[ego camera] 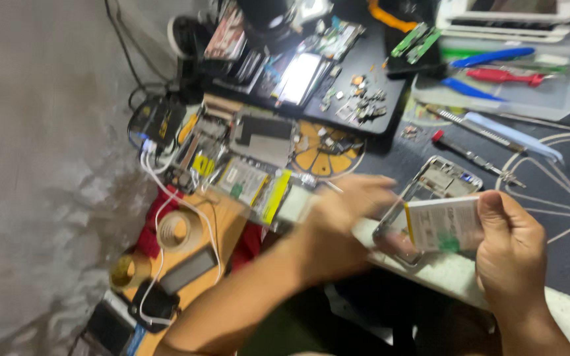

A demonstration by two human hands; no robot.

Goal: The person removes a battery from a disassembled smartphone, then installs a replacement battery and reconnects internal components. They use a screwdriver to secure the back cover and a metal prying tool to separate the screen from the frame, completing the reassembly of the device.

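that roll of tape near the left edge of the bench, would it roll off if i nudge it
Probably not. The tape roll lies flat on its side on the orange board, hole facing up, so a nudge would likely slide it rather than roll it. It looks light, so it should shift easily. The white cable curving beside it might catch or drag.

Left hand [338, 227] motion-blurred, opened phone [430, 191] partly hidden behind white battery [443, 224]

White battery [443, 224] w/ green mark, blue pry tool [493, 57], red-handled tool [504, 76], orange-black dial mat [328, 155]
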